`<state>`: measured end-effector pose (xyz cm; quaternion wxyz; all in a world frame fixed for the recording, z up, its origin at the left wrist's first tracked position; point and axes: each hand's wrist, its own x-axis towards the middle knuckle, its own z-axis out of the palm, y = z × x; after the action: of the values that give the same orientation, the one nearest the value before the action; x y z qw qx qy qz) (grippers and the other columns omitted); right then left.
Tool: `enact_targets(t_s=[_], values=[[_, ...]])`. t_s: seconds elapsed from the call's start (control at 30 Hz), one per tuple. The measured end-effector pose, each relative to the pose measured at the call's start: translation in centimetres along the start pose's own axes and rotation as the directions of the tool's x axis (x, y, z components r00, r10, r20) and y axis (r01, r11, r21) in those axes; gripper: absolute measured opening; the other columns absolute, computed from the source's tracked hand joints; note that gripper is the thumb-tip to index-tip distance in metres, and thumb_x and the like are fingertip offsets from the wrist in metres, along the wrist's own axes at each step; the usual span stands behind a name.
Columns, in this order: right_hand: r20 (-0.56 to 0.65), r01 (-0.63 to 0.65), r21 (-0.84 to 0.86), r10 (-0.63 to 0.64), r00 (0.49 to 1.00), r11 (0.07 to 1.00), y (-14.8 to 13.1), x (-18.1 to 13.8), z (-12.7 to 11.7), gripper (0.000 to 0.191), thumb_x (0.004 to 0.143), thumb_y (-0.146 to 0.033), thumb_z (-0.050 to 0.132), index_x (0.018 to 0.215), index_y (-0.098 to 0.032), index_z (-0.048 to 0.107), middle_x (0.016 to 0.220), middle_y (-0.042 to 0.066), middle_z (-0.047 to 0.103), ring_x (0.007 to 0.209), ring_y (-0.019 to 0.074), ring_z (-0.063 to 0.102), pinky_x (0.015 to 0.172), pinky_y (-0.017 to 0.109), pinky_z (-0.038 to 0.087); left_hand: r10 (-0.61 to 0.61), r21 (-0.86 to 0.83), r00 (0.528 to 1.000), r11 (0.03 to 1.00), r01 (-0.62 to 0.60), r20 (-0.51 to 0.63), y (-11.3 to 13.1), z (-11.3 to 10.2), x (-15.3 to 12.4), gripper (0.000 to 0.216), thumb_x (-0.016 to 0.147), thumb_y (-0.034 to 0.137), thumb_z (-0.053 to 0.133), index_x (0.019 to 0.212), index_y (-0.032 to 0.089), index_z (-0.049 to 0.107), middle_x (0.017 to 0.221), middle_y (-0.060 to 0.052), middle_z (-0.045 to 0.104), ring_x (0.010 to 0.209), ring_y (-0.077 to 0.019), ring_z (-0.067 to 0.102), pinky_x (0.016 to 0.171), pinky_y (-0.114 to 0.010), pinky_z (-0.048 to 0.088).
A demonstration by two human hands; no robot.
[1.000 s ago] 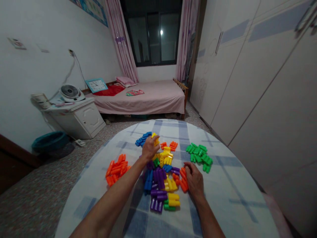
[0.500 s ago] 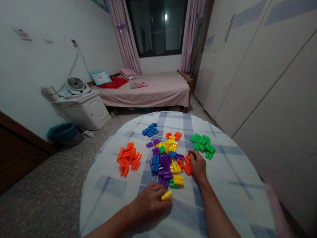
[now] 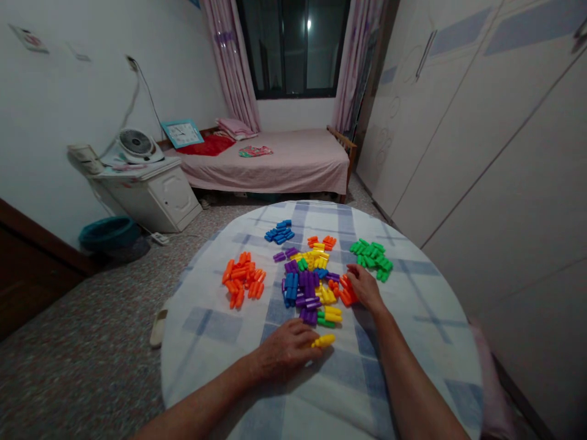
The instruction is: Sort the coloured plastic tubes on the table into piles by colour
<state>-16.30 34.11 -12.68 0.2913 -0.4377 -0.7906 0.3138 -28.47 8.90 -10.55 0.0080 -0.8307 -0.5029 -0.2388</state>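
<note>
In my left hand (image 3: 288, 347) a small yellow bullet-shaped building block (image 3: 324, 341) is pinched at the fingertips, its rounded end pointing right. Just beyond lie purple blocks (image 3: 308, 287), joined blue blocks (image 3: 290, 288) and a yellow-and-green group (image 3: 332, 314). My right hand (image 3: 365, 288) rests against the right side of some orange blocks (image 3: 347, 292), fingers partly stretched and bent, none clearly gripping a block. Yellow blocks (image 3: 312, 260) lie farther back in the middle cluster. Parts of the orange group are hidden by the right fingers.
Around the cluster on the checked tablecloth (image 3: 206, 360) are loose orange blocks (image 3: 243, 280) at left, blue blocks (image 3: 279, 232) behind and green blocks (image 3: 372, 256) at right. Past the round table stand a bed (image 3: 293, 162), a white cabinet (image 3: 169, 198) and a wardrobe (image 3: 477, 140).
The yellow block in my left hand has turned and now sticks out farther to the right from the fingertips. My right hand stays beside the orange blocks. The view has shifted slightly.
</note>
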Motion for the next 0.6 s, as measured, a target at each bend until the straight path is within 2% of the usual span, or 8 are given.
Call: enact_targets(t_s=[0.07,0.17,0.27,0.37,0.5,0.6], values=[[0.043,0.021,-0.014,-0.020,0.999,1.000,-0.1,-0.3,-0.3,0.035,0.077,-0.031,0.050,0.107,-0.017,0.063,0.103,0.009,0.067,0.092,0.0205,0.062,0.086,0.037,0.048,-0.003,-0.032,1.000,0.999,0.003,0.009,0.3,-0.3,0.0,0.029,0.086,0.017,0.051,0.114,0.022,0.058,0.100,-0.006,0.066,0.096,-0.0162,0.059,0.090,-0.035,0.044],[0.109,0.152,0.004,-0.152,0.982,0.988,-0.2,-1.6,-0.8,0.048,0.077,-0.039,0.056,0.121,-0.019,0.056,0.121,0.012,0.058,0.108,0.0231,0.057,0.095,0.041,0.044,-0.005,-0.087,0.999,0.996,0.009,0.046,0.8,-0.7,-0.1,0.029,0.085,0.016,0.050,0.112,0.022,0.058,0.105,-0.007,0.065,0.099,-0.0173,0.057,0.093,-0.037,0.042],[0.191,0.288,0.001,-0.283,0.940,0.958,-0.1,-3.9,-1.6,0.066,0.076,-0.046,0.061,0.136,-0.023,0.043,0.138,0.012,0.045,0.128,0.0266,0.042,0.104,0.047,0.036,0.025,-0.122,0.995,0.992,-0.013,0.099,1.0,-0.6,-0.4,0.028,0.083,0.018,0.050,0.110,0.022,0.058,0.108,-0.008,0.063,0.097,-0.0180,0.058,0.094,-0.038,0.042],[0.305,0.338,-0.065,-0.304,0.903,0.939,-0.2,-6.1,-2.6,0.083,0.073,-0.051,0.065,0.144,-0.025,0.031,0.150,0.013,0.029,0.138,0.0296,0.028,0.109,0.050,0.028,0.107,-0.150,0.985,0.985,-0.086,0.135,0.9,-0.4,-1.0,0.036,0.079,0.025,0.054,0.114,0.021,0.055,0.117,-0.012,0.060,0.099,-0.0213,0.058,0.097,-0.042,0.042],[0.364,0.449,-0.100,-0.387,0.847,0.888,-0.3,-8.0,-3.5,0.096,0.068,-0.058,0.068,0.147,-0.026,0.023,0.155,0.012,0.018,0.142,0.0311,0.017,0.111,0.053,0.022,0.156,-0.216,0.984,0.967,-0.134,0.089,0.7,-0.6,-1.9,0.049,0.080,0.029,0.052,0.128,0.018,0.046,0.133,-0.018,0.051,0.120,-0.0270,0.050,0.103,-0.047,0.039],[0.353,0.507,-0.124,-0.440,0.826,0.853,-0.4,-8.5,-3.3,0.100,0.067,-0.062,0.067,0.148,-0.025,0.021,0.156,0.011,0.015,0.143,0.0311,0.013,0.112,0.053,0.018,0.096,-0.316,0.995,0.944,-0.092,-0.004,0.7,-0.8,-2.4,0.054,0.086,0.029,0.048,0.138,0.018,0.036,0.141,-0.020,0.041,0.130,-0.0281,0.041,0.103,-0.045,0.041]])
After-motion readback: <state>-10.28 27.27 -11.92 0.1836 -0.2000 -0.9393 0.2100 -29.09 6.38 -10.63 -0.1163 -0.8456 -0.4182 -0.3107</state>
